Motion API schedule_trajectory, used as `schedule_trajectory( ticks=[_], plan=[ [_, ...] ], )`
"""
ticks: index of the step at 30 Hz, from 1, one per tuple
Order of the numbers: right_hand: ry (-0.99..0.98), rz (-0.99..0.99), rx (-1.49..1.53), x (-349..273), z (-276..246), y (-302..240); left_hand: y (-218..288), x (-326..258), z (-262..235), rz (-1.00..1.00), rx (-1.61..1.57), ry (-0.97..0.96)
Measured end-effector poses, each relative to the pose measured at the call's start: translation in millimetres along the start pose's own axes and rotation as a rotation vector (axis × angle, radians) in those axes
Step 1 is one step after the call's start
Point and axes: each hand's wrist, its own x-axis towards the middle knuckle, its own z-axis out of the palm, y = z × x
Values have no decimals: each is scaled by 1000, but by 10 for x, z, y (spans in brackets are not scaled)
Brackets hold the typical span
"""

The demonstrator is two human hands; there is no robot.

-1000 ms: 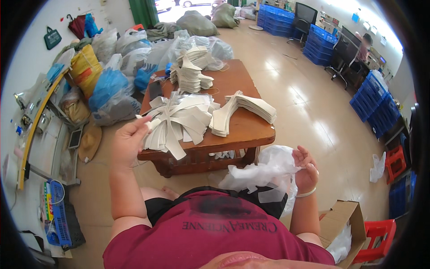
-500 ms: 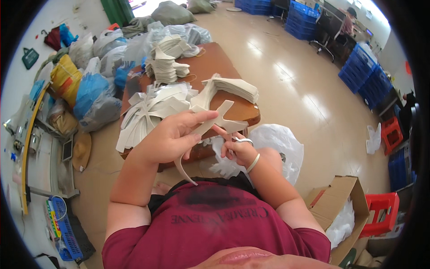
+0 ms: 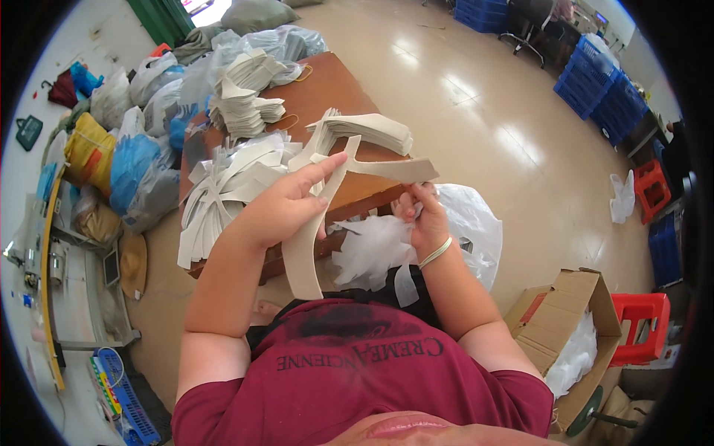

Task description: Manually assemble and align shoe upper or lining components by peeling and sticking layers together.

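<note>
My left hand (image 3: 291,199) grips a cream Y-shaped cut piece (image 3: 303,256) of sheet material, its long tail hanging towards my lap. The piece's other arm reaches right to my right hand (image 3: 425,215), whose fingers are pinched at its tip. Thin white translucent scraps (image 3: 372,249) hang below and beside the right hand; I cannot tell whether it holds them. Beyond my hands, a neat stack of similar cream pieces (image 3: 375,132) lies on the brown table (image 3: 327,85). A fanned pile of cream pieces (image 3: 216,212) sits to the left, with another stack (image 3: 242,111) farther back.
Filled plastic bags (image 3: 141,167) crowd the left of the table. A white plastic bag (image 3: 476,234) lies right of my knee. A cardboard box (image 3: 561,316) and a red stool (image 3: 641,323) stand at right. Blue crates (image 3: 587,78) are stacked farther off.
The Y-shaped piece has turned and opened out flatter between my hands. My right hand has moved right to the arm's tip. The white scraps show more fully, and the view has shifted.
</note>
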Motion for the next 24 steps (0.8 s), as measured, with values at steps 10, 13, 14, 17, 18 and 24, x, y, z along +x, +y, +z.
schedule_trajectory(
  ticks=[10,13,14,17,18,24],
  plan=[
    [347,-251,-250,585,265,-57,-470,736,-437,-57,12,125],
    [392,-303,-251,868,344,-46,-541,1009,-597,-7,-36,183],
    [410,-282,-258,949,412,-40,-522,1077,-662,-54,-62,182],
    [435,-216,-273,1179,461,4,-672,1344,-890,10,-104,198],
    [448,-186,-276,1227,500,8,-720,1418,-983,5,-102,200],
    [464,-83,-373,1399,477,60,-897,1687,-1223,-65,-40,198]
  ],
)
